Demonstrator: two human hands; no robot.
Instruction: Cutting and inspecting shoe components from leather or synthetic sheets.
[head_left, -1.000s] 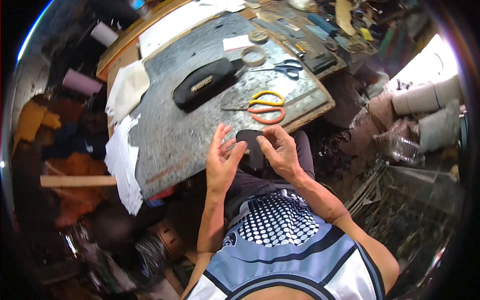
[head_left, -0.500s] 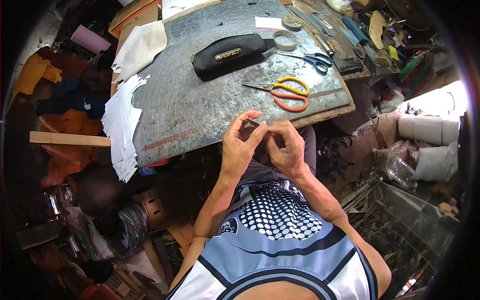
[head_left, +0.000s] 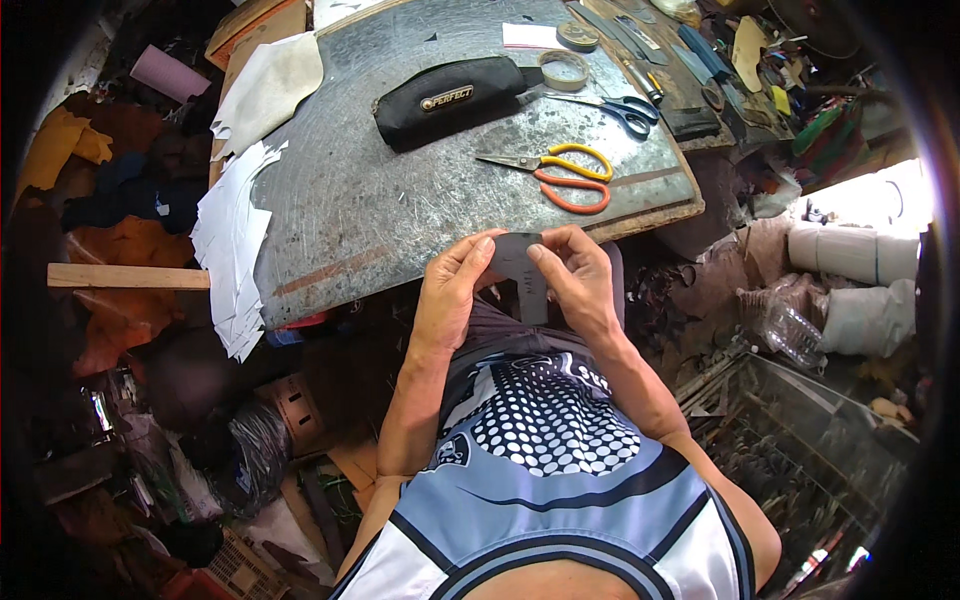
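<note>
Between my hands, just off the table's near edge, hangs a thin dark grey T-shaped piece (head_left: pixel 521 262) with faint handwriting on it. My left hand (head_left: pixel 455 285) pinches its left end between thumb and fingers. At the other end my right hand (head_left: pixel 577 277) grips it, the thumb lying on its face. Scissors with one yellow and one orange handle (head_left: pixel 575 197) lie on the metal-topped table (head_left: pixel 360 215) beyond my right hand. Behind them are scissors with dark blue handles (head_left: pixel 628 115) and a black zipped pouch (head_left: pixel 450 103).
White sheets (head_left: pixel 233 245) overhang the table's left edge, with a pale hide (head_left: pixel 270 90) behind them. A tape roll (head_left: pixel 564 70) and a round tin (head_left: pixel 577 37) sit at the far right. A wooden stick (head_left: pixel 128 277) juts out left. A glass case (head_left: pixel 800 430) stands at lower right.
The dark piece has been turned from nearly edge-on to show its flat face. My hands have moved slightly apart, the left one leftward. The whole view has shifted a little.
</note>
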